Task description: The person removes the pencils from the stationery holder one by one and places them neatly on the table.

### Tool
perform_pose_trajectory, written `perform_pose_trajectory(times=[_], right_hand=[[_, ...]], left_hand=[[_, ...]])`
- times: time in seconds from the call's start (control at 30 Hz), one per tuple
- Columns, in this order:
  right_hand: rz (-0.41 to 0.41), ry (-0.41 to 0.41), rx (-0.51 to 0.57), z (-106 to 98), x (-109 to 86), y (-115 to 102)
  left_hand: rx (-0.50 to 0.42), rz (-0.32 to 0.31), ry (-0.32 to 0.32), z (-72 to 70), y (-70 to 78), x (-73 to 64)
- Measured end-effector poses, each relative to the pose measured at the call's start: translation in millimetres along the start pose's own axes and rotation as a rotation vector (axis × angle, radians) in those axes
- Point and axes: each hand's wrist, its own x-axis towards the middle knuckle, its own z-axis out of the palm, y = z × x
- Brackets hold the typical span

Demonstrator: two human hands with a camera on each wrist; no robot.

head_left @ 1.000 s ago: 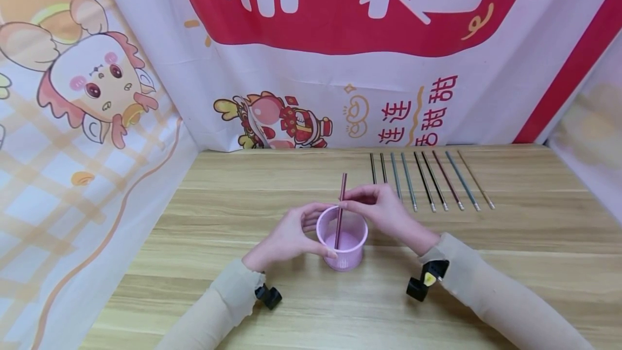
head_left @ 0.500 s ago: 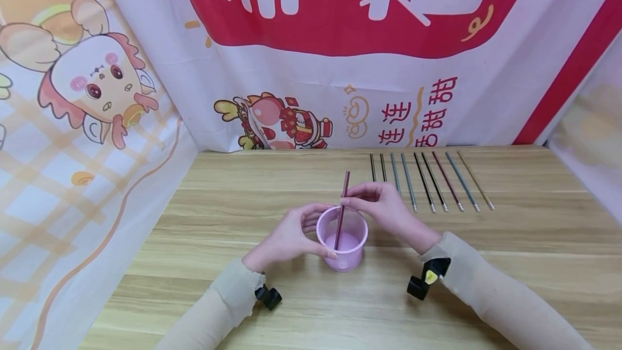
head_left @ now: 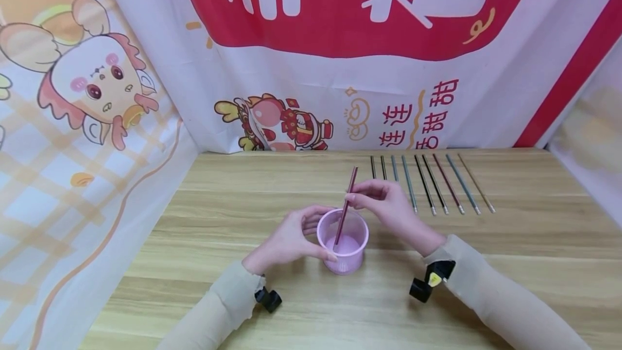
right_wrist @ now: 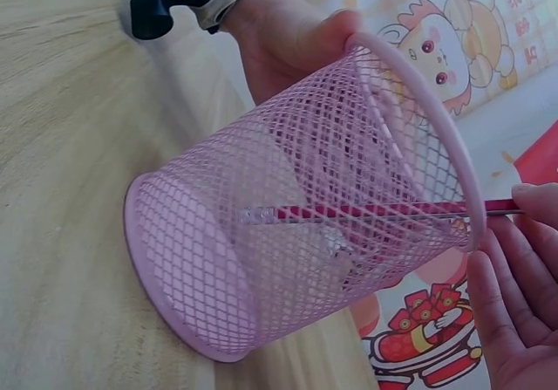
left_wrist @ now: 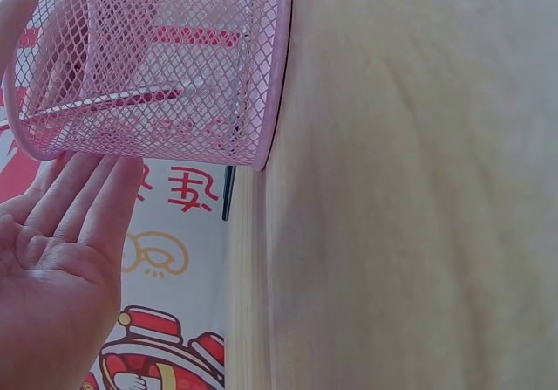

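A pink mesh pencil cup (head_left: 343,265) stands upright on the table. My left hand (head_left: 286,239) holds it from the left, thumb over the near rim and fingers against the far side. A dark red pencil (head_left: 344,215) leans inside, its top tilted right and sticking up past the rim. My right hand (head_left: 391,209) pinches this pencil just above the cup, between thumb and fingers. In the right wrist view its eraser end (right_wrist: 261,215) shows low inside, through the mesh. The left wrist view shows the left fingers straight along the mesh wall (left_wrist: 200,67).
Several pencils (head_left: 425,185) lie in a row at the back right of the wooden table (head_left: 218,188), white eraser ends toward me; the right hand overlaps the leftmost ones. Printed cloth (head_left: 301,74) hangs behind and at the sides.
The pencil's upper end has tilted to the right as the right hand shifted slightly right and away. Left hand and cup stay in place.
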Motion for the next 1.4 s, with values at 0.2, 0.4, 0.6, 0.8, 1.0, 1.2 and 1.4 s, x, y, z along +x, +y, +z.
perform_pose_trajectory(times=[0.2,0.4,0.6,0.8,1.0,1.2,1.4], right_hand=[[-0.041,0.048,0.04,-6,-2.6,-5],[-0.097,0.1,0.118,-15,-2.0,-15],[-0.134,0.157,0.167,-28,-4.6,-28],[-0.151,0.199,0.239,-43,-7.8,-34],[-0.172,0.242,0.293,-58,-8.8,-39],[-0.193,0.278,0.361,-74,-9.8,-42],[-0.206,0.317,0.383,-92,-10.9,-39]], left_hand=[[0.006,-0.007,-0.006,1.1,-0.8,-1.0],[-0.005,-0.017,0.004,1.2,-0.6,0.1],[-0.008,-0.011,-0.001,0.9,1.5,0.5],[0.0,-0.013,-0.001,0.3,0.8,0.4],[-0.003,-0.003,-0.006,0.7,1.3,1.8],[-0.01,0.008,-0.003,0.3,0.3,3.0],[-0.011,0.002,-0.003,0.9,0.3,1.7]])
